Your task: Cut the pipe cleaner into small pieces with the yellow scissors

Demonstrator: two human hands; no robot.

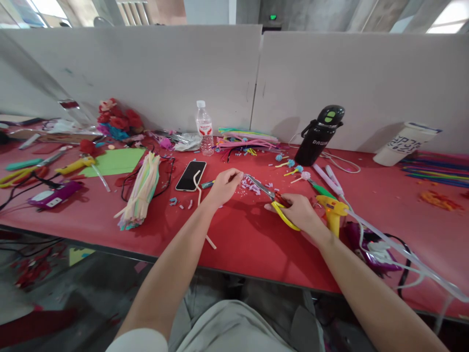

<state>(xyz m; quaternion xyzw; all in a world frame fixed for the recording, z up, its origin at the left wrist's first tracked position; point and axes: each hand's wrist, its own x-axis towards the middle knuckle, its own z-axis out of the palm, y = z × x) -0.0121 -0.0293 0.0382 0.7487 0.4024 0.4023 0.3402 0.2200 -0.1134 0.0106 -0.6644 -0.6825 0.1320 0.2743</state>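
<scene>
My right hand (298,210) grips a pair of scissors (280,208) with yellow and red handles. Their blades point up and left, and the tips come close to the fingers of my left hand (226,187). Thumb and forefinger of that hand are pinched together; what lies between them is too small to make out. Under and beside the blades is a scatter of short purple fuzzy pieces (252,186). A pale pipe cleaner (200,188) lies bent across a black phone (191,176), left of my left hand.
At left lies a bundle of pale pipe cleaners (141,190). A water bottle (205,129), a black flask (318,139) and small fuzzy flowers (298,169) are at the back. A yellow glue gun (332,210) with cords stands by my right forearm. A white cup (403,143) leans far right.
</scene>
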